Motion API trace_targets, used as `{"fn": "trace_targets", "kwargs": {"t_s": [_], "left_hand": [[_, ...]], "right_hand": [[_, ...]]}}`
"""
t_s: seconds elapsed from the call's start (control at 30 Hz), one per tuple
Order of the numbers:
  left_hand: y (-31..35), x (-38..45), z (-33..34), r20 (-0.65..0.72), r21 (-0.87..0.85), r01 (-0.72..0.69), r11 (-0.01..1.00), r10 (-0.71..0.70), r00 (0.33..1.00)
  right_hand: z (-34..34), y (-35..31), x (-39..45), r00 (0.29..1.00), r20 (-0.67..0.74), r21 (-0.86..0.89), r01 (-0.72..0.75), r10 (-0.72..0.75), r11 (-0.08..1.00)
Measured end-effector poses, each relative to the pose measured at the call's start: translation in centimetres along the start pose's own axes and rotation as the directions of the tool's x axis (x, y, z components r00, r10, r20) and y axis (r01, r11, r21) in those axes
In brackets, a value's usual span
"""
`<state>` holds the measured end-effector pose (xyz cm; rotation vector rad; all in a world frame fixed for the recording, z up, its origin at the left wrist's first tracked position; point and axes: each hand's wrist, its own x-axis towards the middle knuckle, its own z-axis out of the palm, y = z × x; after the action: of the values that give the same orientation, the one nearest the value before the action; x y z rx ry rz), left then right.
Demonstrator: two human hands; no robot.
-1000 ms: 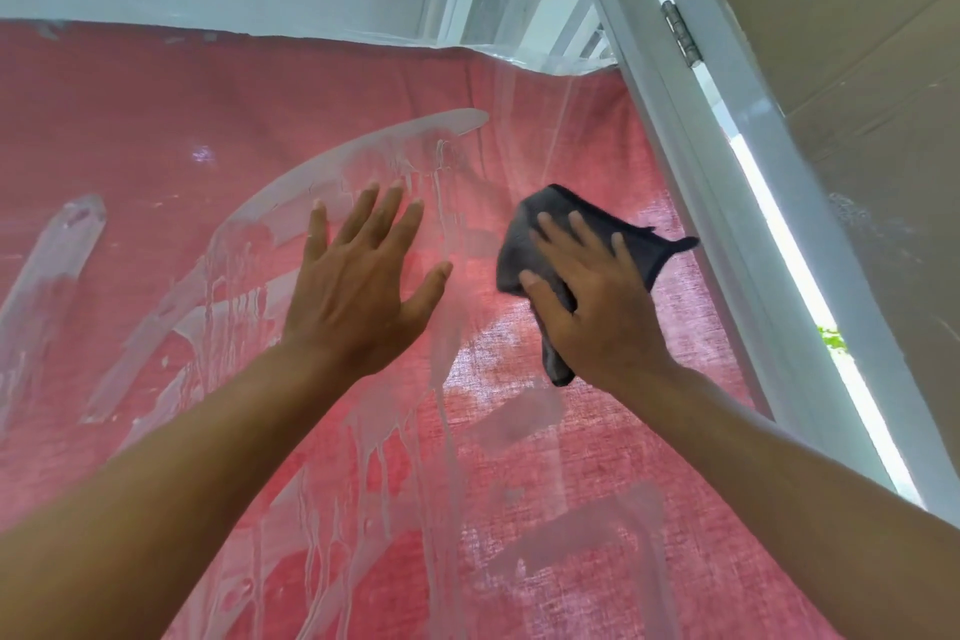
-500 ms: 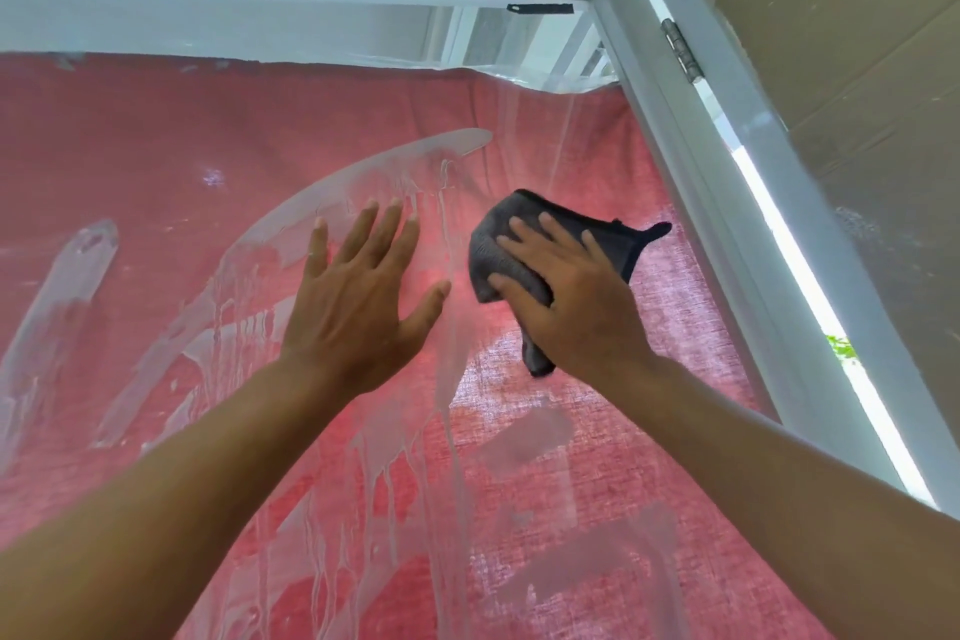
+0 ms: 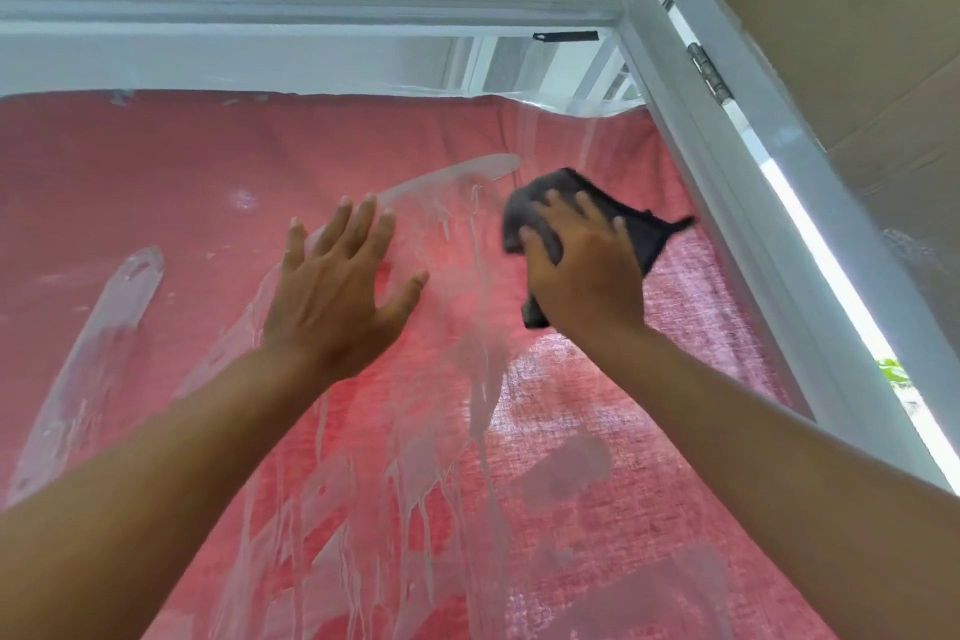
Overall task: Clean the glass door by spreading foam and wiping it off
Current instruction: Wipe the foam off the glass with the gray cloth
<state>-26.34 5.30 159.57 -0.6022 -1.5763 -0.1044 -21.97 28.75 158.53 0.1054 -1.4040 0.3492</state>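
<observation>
The glass door (image 3: 218,182) fills the view, with red cloth behind the pane. White foam (image 3: 447,187) streaks across it in an arc and runs down in drips. My left hand (image 3: 337,291) lies flat on the wet glass with fingers spread, just left of the foam arc's upper end. My right hand (image 3: 582,270) presses a dark grey cloth (image 3: 639,229) against the glass, fingers curled over its top edge. The cloth sticks out above and to the right of the hand, and a corner hangs below the palm.
The white door frame (image 3: 727,182) runs diagonally down the right side, with a metal hinge (image 3: 709,70) near its top. A brown cardboard panel (image 3: 857,42) stands beyond it. Another foam streak (image 3: 104,327) marks the glass at far left.
My right hand has slid the cloth leftward and slightly up across the glass. My left hand stays flat on the pane in nearly the same spot.
</observation>
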Motion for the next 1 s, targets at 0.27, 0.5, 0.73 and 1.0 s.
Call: {"fn": "trace_targets", "kwargs": {"t_s": [0.27, 0.5, 0.73, 1.0], "left_hand": [[-0.3, 0.4, -0.1, -0.04, -0.001, -0.001, 1.0, 0.001, 0.999], [-1.3, 2.4, -0.4, -0.055, -0.017, 0.022, 1.0, -0.023, 0.998], [-1.7, 2.2, -0.1, -0.045, -0.019, 0.037, 0.999, -0.038, 0.998], [-2.2, 1.9, -0.3, -0.019, -0.014, 0.003, 1.0, -0.003, 1.0]], "right_hand": [[2.0, -2.8, -0.9, 0.958, 0.061, 0.071, 0.277, -0.281, 0.958], [1.6, -3.0, 7.2, 0.959, -0.085, 0.025, -0.267, 0.269, 0.963], [2.9, -4.2, 4.5, 0.889, 0.226, 0.084, 0.39, -0.398, 0.917], [2.7, -3.4, 6.7, 0.996, -0.06, 0.016, -0.063, 0.064, 0.998]]}}
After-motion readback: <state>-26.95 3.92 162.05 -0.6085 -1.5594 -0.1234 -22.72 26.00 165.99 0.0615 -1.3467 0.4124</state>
